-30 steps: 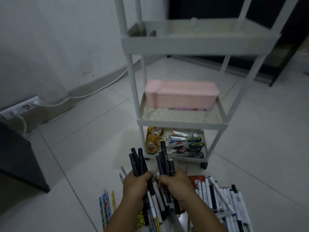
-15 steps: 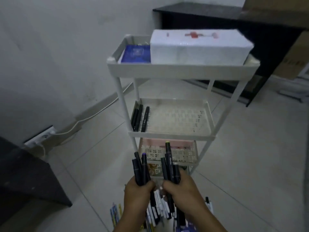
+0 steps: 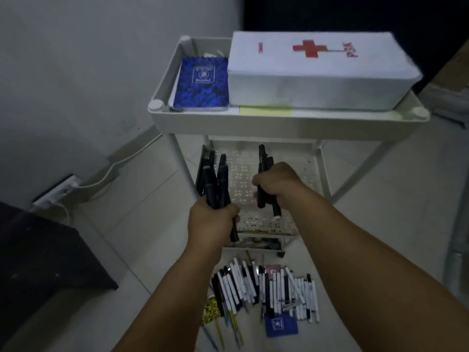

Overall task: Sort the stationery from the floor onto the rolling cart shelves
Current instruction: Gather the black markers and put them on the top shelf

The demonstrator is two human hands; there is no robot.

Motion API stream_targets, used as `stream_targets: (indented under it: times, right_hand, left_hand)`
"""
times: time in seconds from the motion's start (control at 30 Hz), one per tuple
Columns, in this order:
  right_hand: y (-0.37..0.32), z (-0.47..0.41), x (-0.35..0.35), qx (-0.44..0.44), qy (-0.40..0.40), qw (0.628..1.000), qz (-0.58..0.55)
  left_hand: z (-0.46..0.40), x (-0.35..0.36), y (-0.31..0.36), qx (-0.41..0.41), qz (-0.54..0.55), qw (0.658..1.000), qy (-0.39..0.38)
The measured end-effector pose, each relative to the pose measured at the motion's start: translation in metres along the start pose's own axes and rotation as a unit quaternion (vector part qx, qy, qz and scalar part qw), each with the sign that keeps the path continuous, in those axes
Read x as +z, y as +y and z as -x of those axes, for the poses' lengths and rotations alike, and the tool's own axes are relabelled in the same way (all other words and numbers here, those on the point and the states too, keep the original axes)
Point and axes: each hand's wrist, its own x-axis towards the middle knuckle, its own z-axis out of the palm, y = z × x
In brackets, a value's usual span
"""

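A white rolling cart [image 3: 279,123] stands ahead of me. My left hand [image 3: 212,224] grips a bundle of black markers [image 3: 215,186] over the left side of the second shelf [image 3: 314,171]. My right hand [image 3: 276,185] grips another bunch of black markers [image 3: 264,158] above the middle of that perforated shelf. Black markers lying on the shelf's left edge [image 3: 206,161] are partly hidden behind the left bundle. On the floor below my arms lies a pile of white and black pens [image 3: 269,285], with pencils [image 3: 231,318] and a small blue booklet [image 3: 280,325].
The cart's top shelf holds a blue notebook [image 3: 201,83] and a white first-aid box [image 3: 322,69]. A grey wall with a socket and cable [image 3: 66,189] is at left, dark furniture [image 3: 38,262] at lower left. Pale floor tiles stretch to the right.
The view has risen from the cart's low shelves to its top. Both hands have lifted their marker bundles from near the floor up and forward over the second shelf.
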Motion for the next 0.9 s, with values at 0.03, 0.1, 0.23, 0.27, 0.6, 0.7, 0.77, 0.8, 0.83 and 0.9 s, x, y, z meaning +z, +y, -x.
stream_targets:
  times: [0.03, 0.1, 0.23, 0.27, 0.6, 0.7, 0.77, 0.8, 0.83, 0.9]
  right_hand:
    - [-0.001, -0.008, 0.003, -0.005, 0.005, 0.999, 0.033]
    - [-0.002, -0.018, 0.006, -0.022, 0.015, 0.997, 0.077]
    - [0.0, -0.031, 0.007, -0.053, 0.054, 0.996, 0.039]
    - [0.002, -0.032, 0.007, -0.06, 0.071, 0.995, 0.026]
    - [0.022, -0.019, -0.002, -0.079, 0.134, 0.985, 0.072]
    - [0.031, -0.02, 0.0, -0.076, 0.12, 0.987, 0.07]
    - [0.033, -0.023, 0.001, -0.079, 0.12, 0.987, 0.075]
    - [0.032, -0.024, 0.002, -0.083, 0.118, 0.986, 0.079]
    - [0.032, -0.026, 0.002, -0.087, 0.116, 0.986, 0.083]
    - [0.031, -0.028, 0.004, -0.094, 0.114, 0.985, 0.09]
  left_hand:
    - [-0.006, 0.004, 0.001, 0.001, 0.002, 1.0, 0.001]
    - [-0.017, 0.011, 0.002, -0.001, -0.001, 1.0, 0.002]
    - [-0.036, 0.021, 0.008, 0.012, -0.047, 0.999, -0.002]
    - [-0.04, 0.022, 0.011, 0.021, -0.065, 0.998, 0.0]
    - [-0.092, 0.045, 0.038, 0.05, -0.267, 0.962, 0.019]
    - [-0.101, 0.05, 0.036, 0.062, -0.346, 0.936, 0.026]
    - [-0.1, 0.051, 0.036, 0.079, -0.388, 0.918, 0.031]
    - [-0.1, 0.051, 0.035, 0.087, -0.399, 0.912, 0.038]
    - [-0.099, 0.05, 0.035, 0.093, -0.409, 0.906, 0.047]
    - [-0.093, 0.048, 0.033, 0.112, -0.422, 0.897, 0.065]
